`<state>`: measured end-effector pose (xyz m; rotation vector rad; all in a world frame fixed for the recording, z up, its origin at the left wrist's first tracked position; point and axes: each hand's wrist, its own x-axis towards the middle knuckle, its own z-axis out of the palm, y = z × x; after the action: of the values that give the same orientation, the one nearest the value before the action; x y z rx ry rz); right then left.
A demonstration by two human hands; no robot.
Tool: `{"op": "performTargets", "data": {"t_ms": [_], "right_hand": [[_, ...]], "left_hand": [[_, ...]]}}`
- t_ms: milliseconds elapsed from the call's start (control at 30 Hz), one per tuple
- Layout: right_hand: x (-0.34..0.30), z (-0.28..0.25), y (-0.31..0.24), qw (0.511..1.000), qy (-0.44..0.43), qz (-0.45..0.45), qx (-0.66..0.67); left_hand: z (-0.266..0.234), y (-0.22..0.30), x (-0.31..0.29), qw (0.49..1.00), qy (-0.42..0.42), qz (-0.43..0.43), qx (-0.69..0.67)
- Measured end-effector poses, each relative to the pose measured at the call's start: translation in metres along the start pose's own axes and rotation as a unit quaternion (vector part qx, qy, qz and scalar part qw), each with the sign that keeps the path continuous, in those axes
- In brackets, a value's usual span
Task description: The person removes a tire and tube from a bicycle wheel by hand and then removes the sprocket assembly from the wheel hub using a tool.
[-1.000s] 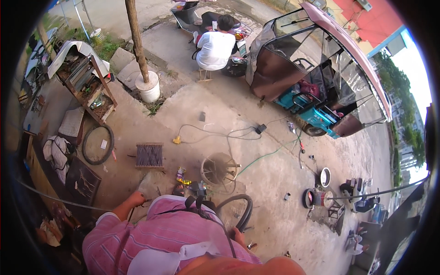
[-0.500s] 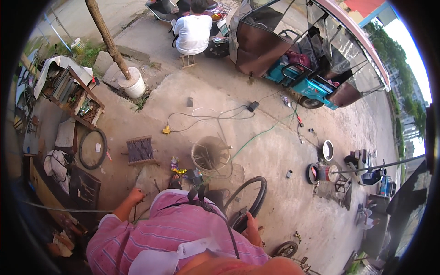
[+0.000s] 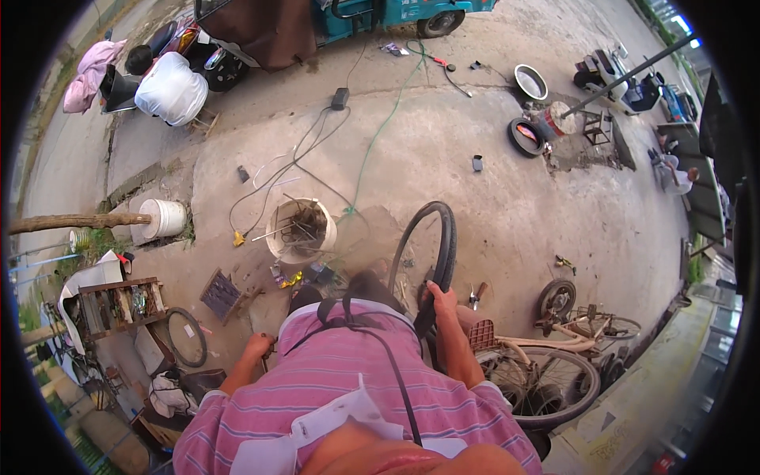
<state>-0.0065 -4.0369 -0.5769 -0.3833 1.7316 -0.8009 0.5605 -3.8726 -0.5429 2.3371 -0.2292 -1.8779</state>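
Observation:
Upright at my right side stands a black tyre (image 3: 447, 245), its ring narrowed by the angle. The fingers of my right hand (image 3: 440, 299) are closed round its near part. My left hand (image 3: 258, 346) is out to the left, fingers curled in; a thin dark thing shows below it, too small to name. In front of my legs is a whitish bucket (image 3: 331, 229) with sticks and dark scraps in it. Between my feet and the bucket lie a yellow packet (image 3: 291, 279) and a dark object (image 3: 321, 273).
A bicycle (image 3: 546, 348) lies on the right, near pliers (image 3: 477, 295). Left are a low stool (image 3: 222, 297), another tyre (image 3: 204, 348) and a tool box (image 3: 119, 309). Cables (image 3: 297, 154) and a green hose (image 3: 380, 131) cross the ground. Ahead, a person (image 3: 172, 89) sits near a blue three-wheeler (image 3: 396, 9).
My view has swung to the right and down, bringing the bicycle into sight. My right hand still grips the tyre, which now stands more upright. My left hand stays curled.

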Motion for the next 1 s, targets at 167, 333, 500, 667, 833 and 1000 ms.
{"op": "performTargets", "data": {"t_ms": [167, 333, 500, 667, 833, 1000], "right_hand": [[0.015, -0.04, -0.03, 0.998, 0.05, 0.008, 0.036], [0.018, -0.07, -0.053, 0.992, 0.086, -0.028, 0.089], [0.022, -0.105, -0.081, 0.983, 0.124, -0.037, 0.129], [0.062, -0.132, -0.094, 0.973, 0.153, -0.024, 0.173], [0.134, -0.16, -0.087, 0.972, 0.183, 0.0, 0.146], [0.176, -0.168, -0.172, 0.964, 0.197, 0.009, 0.176]], "left_hand": [[0.053, 0.096, -0.004, 0.996, -0.037, 0.022, 0.083], [0.091, 0.176, -0.001, 0.99, -0.052, 0.044, 0.126], [0.126, 0.23, 0.022, 0.974, -0.068, 0.017, 0.217], [0.176, 0.277, 0.067, 0.954, -0.098, 0.015, 0.282], [0.224, 0.36, 0.084, 0.927, -0.102, 0.111, 0.342], [0.238, 0.413, 0.141, 0.92, -0.05, 0.12, 0.369]]}}
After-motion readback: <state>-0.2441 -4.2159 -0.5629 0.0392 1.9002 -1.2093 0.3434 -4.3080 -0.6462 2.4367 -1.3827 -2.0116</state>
